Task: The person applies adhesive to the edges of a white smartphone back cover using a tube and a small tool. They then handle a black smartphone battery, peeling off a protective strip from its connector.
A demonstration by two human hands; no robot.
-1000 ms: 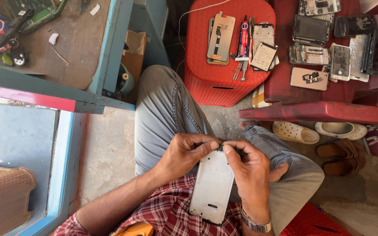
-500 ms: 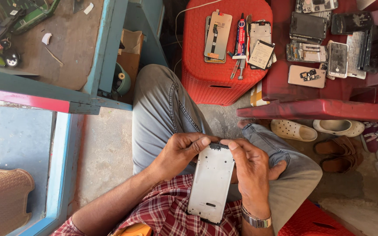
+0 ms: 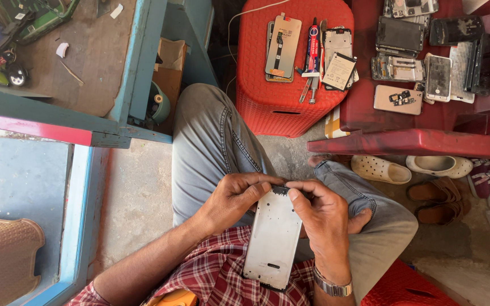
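I hold a white phone frame (image 3: 271, 238) upright over my lap, its top end pointing away from me. My left hand (image 3: 235, 199) grips its upper left edge, with the thumb and fingers at the top corner. My right hand (image 3: 323, 220) holds the upper right side, thumb pressed on the top edge next to a small dark part. A metal watch (image 3: 330, 286) sits on my right wrist. My legs in grey jeans (image 3: 211, 141) lie under the frame.
A red plastic stool (image 3: 282, 102) ahead carries a phone screen (image 3: 283, 46), a glue tube (image 3: 312, 48) and small tools. A dark red chair (image 3: 426, 119) at the right holds several opened phones. Sandals (image 3: 409, 169) lie under it. A blue workbench (image 3: 86, 85) stands at the left.
Both hands stay at the frame's top end; the fingertips have shifted slightly along the top edge. The frame has hardly moved.
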